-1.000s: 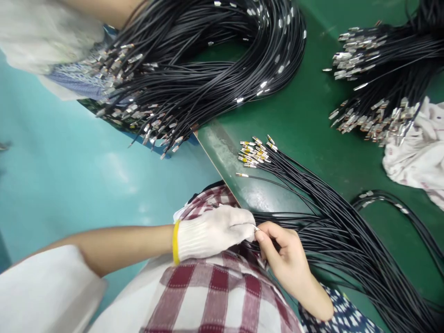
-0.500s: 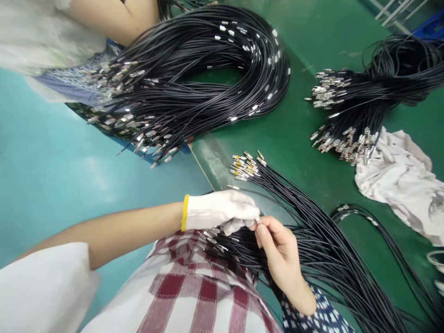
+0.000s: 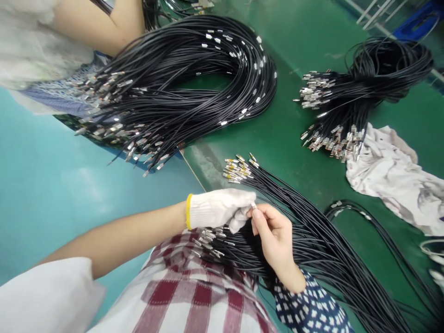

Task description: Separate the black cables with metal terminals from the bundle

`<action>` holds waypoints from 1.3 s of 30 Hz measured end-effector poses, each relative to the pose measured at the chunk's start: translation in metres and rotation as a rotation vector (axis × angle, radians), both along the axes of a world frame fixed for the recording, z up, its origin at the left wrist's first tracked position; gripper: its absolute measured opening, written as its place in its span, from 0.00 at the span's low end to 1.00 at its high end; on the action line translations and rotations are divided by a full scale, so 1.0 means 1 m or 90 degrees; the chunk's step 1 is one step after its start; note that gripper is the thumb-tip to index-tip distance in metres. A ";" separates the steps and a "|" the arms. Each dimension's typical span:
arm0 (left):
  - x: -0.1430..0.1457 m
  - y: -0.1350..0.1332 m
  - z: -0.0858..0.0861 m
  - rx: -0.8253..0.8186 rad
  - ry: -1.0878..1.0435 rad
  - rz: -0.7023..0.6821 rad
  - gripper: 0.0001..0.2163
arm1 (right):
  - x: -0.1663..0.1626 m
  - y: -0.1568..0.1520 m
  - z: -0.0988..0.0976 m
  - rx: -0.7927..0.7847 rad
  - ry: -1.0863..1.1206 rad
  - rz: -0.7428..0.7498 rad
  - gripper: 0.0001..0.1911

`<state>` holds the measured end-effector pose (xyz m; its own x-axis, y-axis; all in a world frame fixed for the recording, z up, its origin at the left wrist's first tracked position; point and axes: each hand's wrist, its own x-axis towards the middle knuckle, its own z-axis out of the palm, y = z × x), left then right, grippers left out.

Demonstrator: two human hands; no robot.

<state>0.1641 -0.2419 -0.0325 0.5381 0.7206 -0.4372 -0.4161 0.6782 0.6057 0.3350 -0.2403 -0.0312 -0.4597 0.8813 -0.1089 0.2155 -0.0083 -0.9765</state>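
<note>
- A silver tip (image 3: 254, 205) is sitting between the two hands, well above the lap and just left of the picture's centre line at about five o'clock from the coil's bend
- The right hand (image 3: 277, 236), bare, is pinching the tip between thumb and index finger, its other fingers curling in, and is reaching in from five o'clock
- The left hand (image 3: 222, 209), gloved, is coming from nine o'clock, its upper fingers lying close together and its fingertips meeting the tip; whether they are gripping it, I cannot tell
- Silver ends (image 3: 212, 240) of black cables are lying at eight o'clock, over a checked apron (image 3: 194, 296)
- Yellow-marked ends (image 3: 239, 170) are resting on the green table (image 3: 298, 138) at eleven, near the glove
- A small loop (image 3: 360, 213) and a white cloth (image 3: 391, 180) are lying around three
- A tied pile (image 3: 371, 81) is resting between one and two
- A big coil (image 3: 249, 92) is spreading at eleven, beside a co-worker's arm (image 3: 100, 23)
</note>
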 end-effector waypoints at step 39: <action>-0.005 0.019 -0.019 -0.036 0.017 -0.058 0.19 | -0.007 0.005 -0.030 -0.031 0.133 -0.034 0.11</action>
